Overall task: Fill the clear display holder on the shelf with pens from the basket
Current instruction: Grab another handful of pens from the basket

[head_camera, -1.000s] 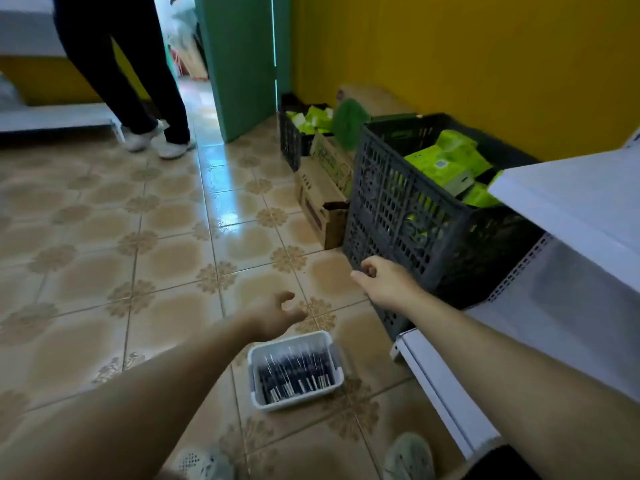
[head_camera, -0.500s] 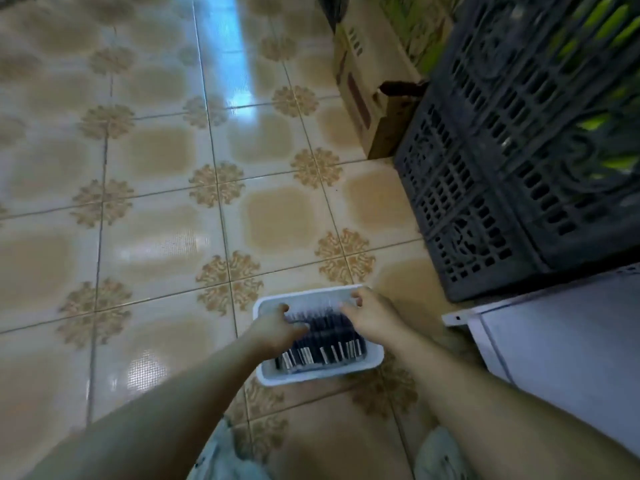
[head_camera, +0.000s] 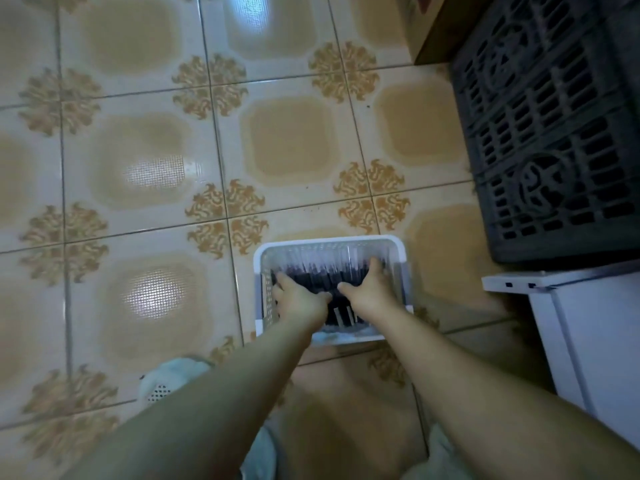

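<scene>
Pens [head_camera: 318, 275] lay in the basket [head_camera: 329, 241] on the floor, long axes running away from the person, beneath both hands: right hand [head_camera: 370, 289] spread loose, left hand [head_camera: 298, 299] equally near, its grip unreadable.

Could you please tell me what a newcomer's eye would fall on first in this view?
The white basket on the floor at lower centre draws the eye first. The left hand and the right hand both reach into it and rest on the dark pens. Next comes the big dark lattice crate at the upper right, standing on the glossy patterned floor tiles.
</scene>
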A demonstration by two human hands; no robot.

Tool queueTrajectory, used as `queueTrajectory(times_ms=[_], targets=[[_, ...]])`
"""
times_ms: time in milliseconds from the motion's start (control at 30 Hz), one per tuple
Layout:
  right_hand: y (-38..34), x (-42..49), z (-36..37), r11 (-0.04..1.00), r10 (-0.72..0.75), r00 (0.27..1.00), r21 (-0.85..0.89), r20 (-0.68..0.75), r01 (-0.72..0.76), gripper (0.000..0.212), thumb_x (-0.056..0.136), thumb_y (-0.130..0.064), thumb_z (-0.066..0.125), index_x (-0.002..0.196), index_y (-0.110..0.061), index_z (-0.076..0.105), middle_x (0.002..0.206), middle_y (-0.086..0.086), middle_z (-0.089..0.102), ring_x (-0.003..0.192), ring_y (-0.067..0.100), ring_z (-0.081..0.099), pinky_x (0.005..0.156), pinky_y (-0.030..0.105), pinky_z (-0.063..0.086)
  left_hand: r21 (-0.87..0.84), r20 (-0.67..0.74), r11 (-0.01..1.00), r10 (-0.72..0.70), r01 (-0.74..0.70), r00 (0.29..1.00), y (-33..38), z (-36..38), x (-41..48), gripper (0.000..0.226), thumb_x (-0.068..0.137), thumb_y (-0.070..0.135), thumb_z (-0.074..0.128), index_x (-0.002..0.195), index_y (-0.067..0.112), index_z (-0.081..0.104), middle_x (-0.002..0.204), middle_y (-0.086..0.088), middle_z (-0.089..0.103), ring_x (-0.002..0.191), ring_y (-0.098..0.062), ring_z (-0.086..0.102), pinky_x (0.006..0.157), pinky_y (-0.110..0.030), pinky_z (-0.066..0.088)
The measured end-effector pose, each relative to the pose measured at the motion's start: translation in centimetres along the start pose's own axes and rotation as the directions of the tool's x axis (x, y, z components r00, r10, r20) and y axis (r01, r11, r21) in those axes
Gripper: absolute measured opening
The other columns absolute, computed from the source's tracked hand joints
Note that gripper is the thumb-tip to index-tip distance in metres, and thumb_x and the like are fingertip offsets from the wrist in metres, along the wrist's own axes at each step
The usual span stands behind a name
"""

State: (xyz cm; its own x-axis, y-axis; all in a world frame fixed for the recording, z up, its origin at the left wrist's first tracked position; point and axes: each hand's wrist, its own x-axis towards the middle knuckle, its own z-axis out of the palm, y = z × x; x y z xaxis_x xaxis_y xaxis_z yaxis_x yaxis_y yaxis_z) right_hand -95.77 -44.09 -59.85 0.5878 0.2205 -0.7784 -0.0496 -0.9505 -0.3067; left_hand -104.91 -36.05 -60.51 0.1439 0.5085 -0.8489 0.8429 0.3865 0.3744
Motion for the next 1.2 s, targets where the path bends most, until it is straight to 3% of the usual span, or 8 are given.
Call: queueTrajectory(times_ms=[67, 200, 400, 633, 733, 967, 1100, 1200], targets=[[0.2, 0.6, 0.2, 1.0, 0.009, 1.0, -0.012, -0.011, -0.009, 0.077, 0.09, -0.033, 0.065, 0.149, -0.014, 0.02, 0.153, 0.011, 0.025, 0.134, 0.034, 0.037, 0.103, 0.043, 0.042, 0.047, -0.066, 0.998, -0.026, 0.029, 0.997, -0.1, -0.1, 0.5, 0.097, 0.086, 0.022, 0.07, 0.153, 0.013, 0.001, 0.158, -0.013, 0.011, 0.134, -0.037, 0.037, 0.102, -0.044, 0.044], [0.2, 1.5, -0.2, 0.995, 0.029, 1.0, 0.097, -0.003, -0.028, 0.065, 0.087, -0.03, 0.068, 0.141, -0.016, 0.033, 0.141, 0.01, 0.042, 0.121, 0.032, 0.049, 0.094, 0.039, 0.046, -0.043, -0.055, 0.998, -0.054, 0.052, 0.997, -0.4, -0.3, 1.5, 0.077, 0.076, 0.027, 0.079, 0.137, 0.008, 0.036, 0.13, -0.018, 0.051, 0.107, -0.038, 0.057, 0.087, -0.051, 0.054], [0.4, 1.5, -0.3, 0.985, 0.003, 0.999, 0.171, 0.052, -0.012, 0.063, 0.092, -0.026, 0.062, 0.145, -0.017, 0.029, 0.142, 0.008, 0.044, 0.121, 0.029, 0.049, 0.086, 0.032, 0.041, -0.093, 0.019, 0.995, -0.045, 0.047, 0.999, -0.3, 0.2, 1.6, 0.086, 0.075, 0.029, 0.081, 0.138, 0.013, 0.024, 0.135, -0.013, 0.044, 0.116, -0.038, 0.05, 0.091, -0.05, 0.049], [0.2, 1.2, -0.3, 0.969, 0.003, 0.995, 0.244, 0.103, -0.028, 0.049, 0.094, -0.027, 0.058, 0.137, -0.016, 0.038, 0.137, 0.007, 0.049, 0.107, 0.023, 0.051, 0.087, 0.034, 0.043, -0.239, 0.179, 0.971, 0.041, 0.003, 0.983, -1.8, 0.8, 4.1, 0.092, 0.038, 0.041, 0.083, 0.122, 0.018, 0.054, 0.111, -0.007, 0.069, 0.093, -0.026, 0.069, 0.082, -0.046, 0.058], [-0.1, 0.8, -0.5, 0.963, 0.003, 0.991, 0.267, 0.13, -0.038, 0.066, 0.092, -0.032, 0.061, 0.147, -0.016, 0.029, 0.149, 0.005, 0.039, 0.128, 0.028, 0.045, 0.104, 0.04, 0.04, -0.27, 0.206, 0.963, 0.079, -0.021, 0.975, -1.1, 0.4, 3.0, 0.075, 0.048, 0.029, 0.081, 0.118, 0.016, 0.056, 0.104, -0.007, 0.071, 0.091, -0.025, 0.069, 0.083, -0.046, 0.057], [-0.4, -0.1, -0.9, 0.943, -0.042, 0.991, 0.334, 0.13, -0.004, 0.056, 0.091, -0.028, 0.061, 0.141, -0.013, 0.041, 0.141, 0.007, 0.05, 0.122, 0.026, 0.052, 0.104, 0.042, 0.043, -0.294, 0.145, 0.95, 0.151, -0.103, 0.978, -0.6, -0.7, 1.3, 0.033, 0.076, 0.002, 0.074, 0.106, 0.008, 0.063, 0.095, -0.011, 0.072, 0.084, -0.025, 0.07, 0.07, -0.036, 0.057], [-0.1, -0.2, -0.8, 0.936, -0.055, 0.993, 0.353, 0.103, 0.015, 0.055, 0.094, -0.024, 0.059, 0.144, -0.014, 0.037, 0.144, 0.004, 0.046, 0.121, 0.022, 0.05, 0.091, 0.031, 0.041, -0.295, 0.106, 0.944, 0.189, -0.151, 0.976, -1.1, -1.1, 1.1, 0.03, 0.078, 0.001, 0.072, 0.106, 0.008, 0.063, 0.094, -0.008, 0.072, 0.083, -0.021, 0.07, 0.065, -0.029, 0.053], [0.0, -0.4, -0.5, 0.932, -0.07, 0.995, 0.359, 0.067, 0.041, 0.057, 0.094, -0.024, 0.058, 0.146, -0.015, 0.035, 0.148, 0.004, 0.042, 0.131, 0.026, 0.044, 0.098, 0.034, 0.039, -0.27, 0.09, 0.947, 0.202, -0.172, 0.975, -1.2, -1.2, 1.2, 0.033, 0.078, 0.004, 0.071, 0.11, 0.009, 0.062, 0.095, -0.007, 0.071, 0.085, -0.021, 0.068, 0.065, -0.029, 0.052]])
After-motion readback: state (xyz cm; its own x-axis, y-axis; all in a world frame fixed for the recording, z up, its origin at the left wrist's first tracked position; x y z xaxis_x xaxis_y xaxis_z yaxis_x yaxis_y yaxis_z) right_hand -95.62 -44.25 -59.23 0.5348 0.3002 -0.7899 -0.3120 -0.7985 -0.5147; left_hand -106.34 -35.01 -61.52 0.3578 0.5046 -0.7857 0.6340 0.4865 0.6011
